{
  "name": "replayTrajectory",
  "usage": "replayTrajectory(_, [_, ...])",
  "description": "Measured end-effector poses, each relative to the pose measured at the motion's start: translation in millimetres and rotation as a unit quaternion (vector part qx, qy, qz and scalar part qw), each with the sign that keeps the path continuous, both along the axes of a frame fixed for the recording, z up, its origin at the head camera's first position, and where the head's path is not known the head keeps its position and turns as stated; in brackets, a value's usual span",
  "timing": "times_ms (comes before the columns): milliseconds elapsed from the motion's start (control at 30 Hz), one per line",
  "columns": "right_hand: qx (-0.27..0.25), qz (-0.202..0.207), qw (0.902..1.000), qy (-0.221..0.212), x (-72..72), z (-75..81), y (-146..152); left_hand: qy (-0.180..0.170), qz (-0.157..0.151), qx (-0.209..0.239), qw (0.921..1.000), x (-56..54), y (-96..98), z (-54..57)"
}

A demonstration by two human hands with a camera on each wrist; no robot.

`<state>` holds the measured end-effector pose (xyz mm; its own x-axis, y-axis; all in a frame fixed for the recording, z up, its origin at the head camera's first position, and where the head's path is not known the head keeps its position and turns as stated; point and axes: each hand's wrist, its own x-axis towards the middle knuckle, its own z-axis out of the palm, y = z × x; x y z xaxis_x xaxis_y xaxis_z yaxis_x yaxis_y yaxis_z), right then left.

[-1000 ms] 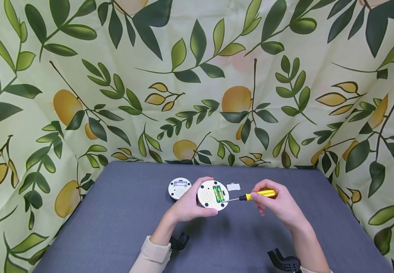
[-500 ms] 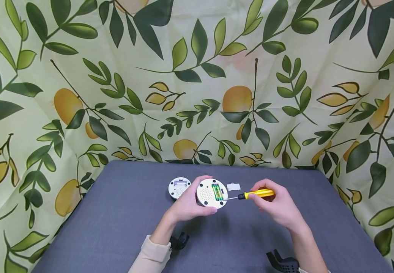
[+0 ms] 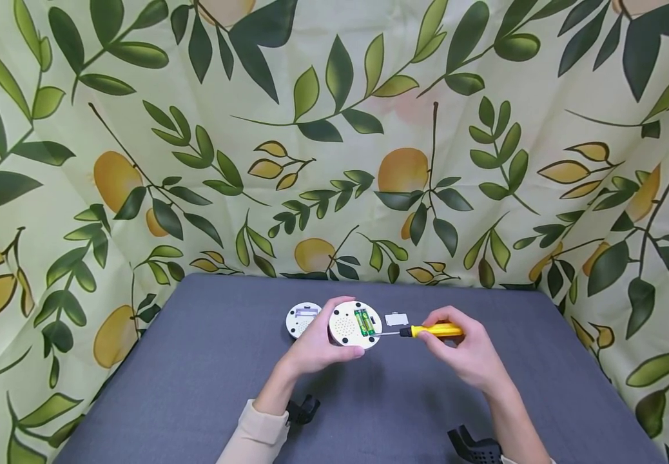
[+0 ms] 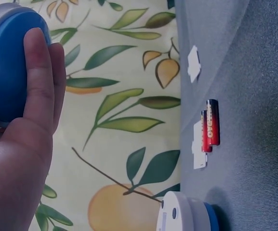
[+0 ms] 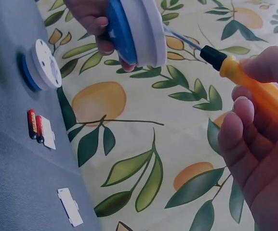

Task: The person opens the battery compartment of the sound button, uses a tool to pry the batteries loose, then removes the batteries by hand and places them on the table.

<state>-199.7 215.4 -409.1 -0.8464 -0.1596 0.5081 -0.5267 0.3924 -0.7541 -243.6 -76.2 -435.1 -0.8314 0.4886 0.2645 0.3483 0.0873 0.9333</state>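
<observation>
My left hand (image 3: 314,348) grips a round white device (image 3: 343,330) by its rim. Its underside, with speaker holes and dark feet, faces the head camera. A blue dome (image 4: 6,67) forms its other side, with fingers lying along it in the left wrist view. Green batteries (image 3: 364,322) sit side by side in its uncovered compartment. My right hand (image 3: 470,353) pinches a screwdriver (image 3: 437,330) by its yellow handle. The shaft points left, its tip at the compartment's lower end by the batteries. Whether the tip touches a battery is too small to tell.
A second such device (image 3: 300,320) lies underside up on the grey table (image 3: 224,361), behind my left hand. A white battery cover (image 3: 396,319) lies to the right. Red-and-black batteries (image 4: 212,122) lie by another white cover (image 4: 198,156). Patterned cloth (image 3: 334,161) hangs behind.
The held device and the screwdriver have shifted slightly left and up together. The screwdriver lies a little more level, its tip still at the battery compartment. The green batteries remain inside.
</observation>
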Motion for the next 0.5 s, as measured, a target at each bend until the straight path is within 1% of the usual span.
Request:
replayTrajectory(100, [-0.009,0.01,0.9998,0.017,-0.2,-1.2,-0.5,-0.001,0.002,0.007,1.0,-1.4,-1.1,-0.6])
replayTrajectory(233, [-0.015,0.027,0.9987,0.04,-1.1,-3.3,-0.8,-0.012,0.002,0.019,0.9997,-3.3,-2.5,-2.1])
replayTrajectory(333, [-0.015,0.033,0.9982,0.049,-1.7,-4.6,-1.1,-0.016,0.001,0.021,0.9997,-4.3,-3.2,-2.8])
replayTrajectory(500, [-0.021,0.039,0.9977,0.052,-1.9,-4.9,-1.8,-0.015,0.001,0.018,0.9997,-4.8,-3.9,-3.0])
